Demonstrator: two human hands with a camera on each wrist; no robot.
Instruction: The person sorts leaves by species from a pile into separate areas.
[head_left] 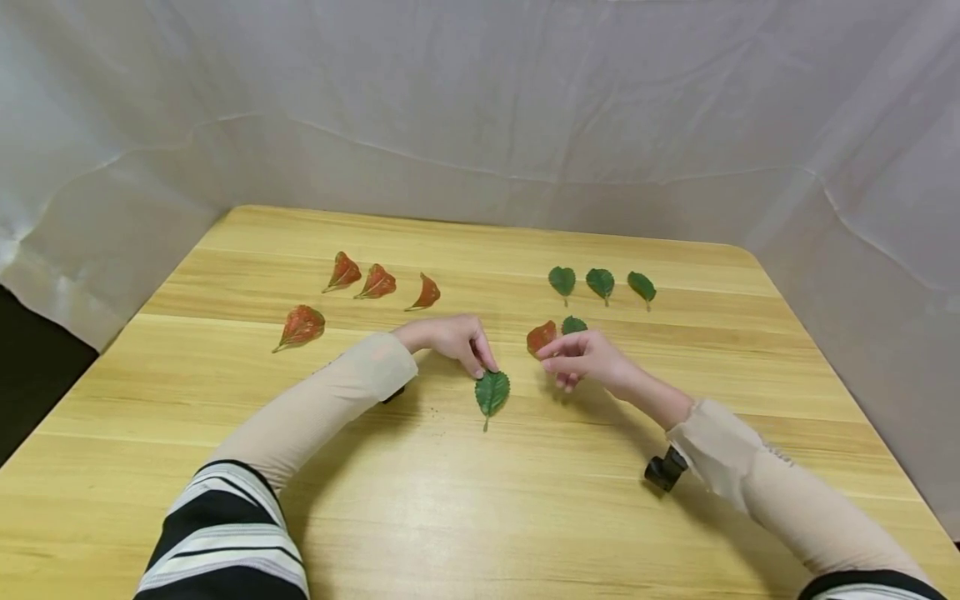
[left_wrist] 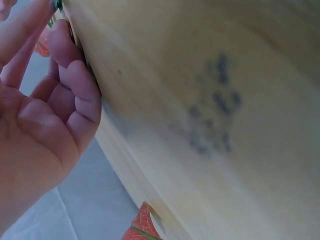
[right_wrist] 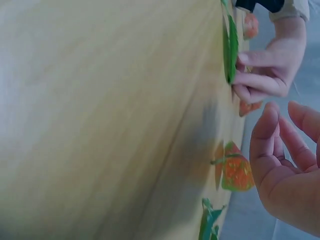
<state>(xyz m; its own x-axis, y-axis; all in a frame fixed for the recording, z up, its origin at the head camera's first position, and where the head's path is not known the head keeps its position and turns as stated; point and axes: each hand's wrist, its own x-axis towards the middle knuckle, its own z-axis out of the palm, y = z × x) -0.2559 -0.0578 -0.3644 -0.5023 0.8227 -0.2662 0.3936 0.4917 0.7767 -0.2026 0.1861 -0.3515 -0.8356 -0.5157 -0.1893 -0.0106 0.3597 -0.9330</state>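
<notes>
My left hand (head_left: 456,339) pinches the upper edge of a green leaf (head_left: 492,393) between thumb and forefinger, near the table's middle. The leaf's stem points toward me. In the right wrist view this leaf (right_wrist: 231,50) appears nearly edge-on at the fingertips. My right hand (head_left: 588,364) hovers just above the table with loosely bent fingers and nothing visible between them. Beyond its fingertips lies a red leaf (head_left: 541,337), partly covered by the hand. Another green leaf (head_left: 573,325) lies behind that hand, its lower part hidden.
Three red leaves, including a middle one (head_left: 378,282), form a row at the back left. A larger red leaf (head_left: 302,326) lies in front of them. At the back right, three green leaves (head_left: 600,282) line up on the wooden table (head_left: 465,517). Pale sheeting (head_left: 480,108) hangs behind.
</notes>
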